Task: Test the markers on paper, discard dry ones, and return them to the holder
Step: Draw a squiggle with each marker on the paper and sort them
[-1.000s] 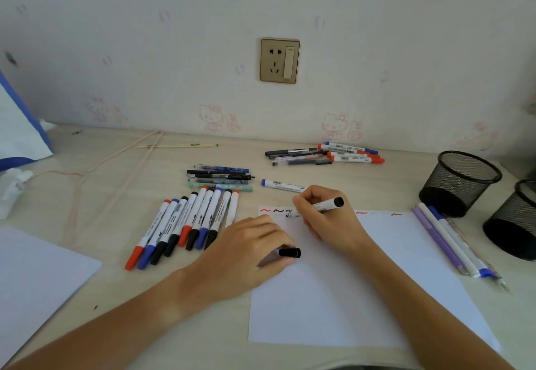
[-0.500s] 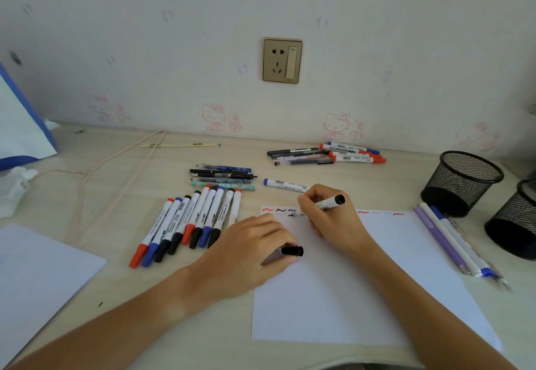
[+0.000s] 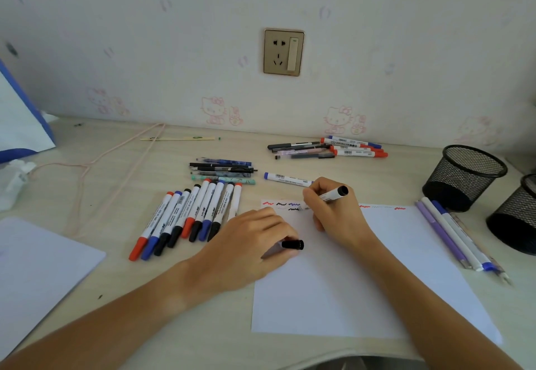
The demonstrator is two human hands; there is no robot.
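Since a second ago your right hand (image 3: 333,213) has added a black scribble near the top edge of the paper (image 3: 362,282), gripping the black marker (image 3: 330,195); your left hand (image 3: 249,247) still pinches its cap (image 3: 293,244); open sheet lies below

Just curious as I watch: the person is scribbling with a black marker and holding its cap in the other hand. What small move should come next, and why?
Probably lift the black marker in the right hand off the paper and bring it to the black cap held by the left hand. A dark black scribble already shows at the tip, so this one seems to write.
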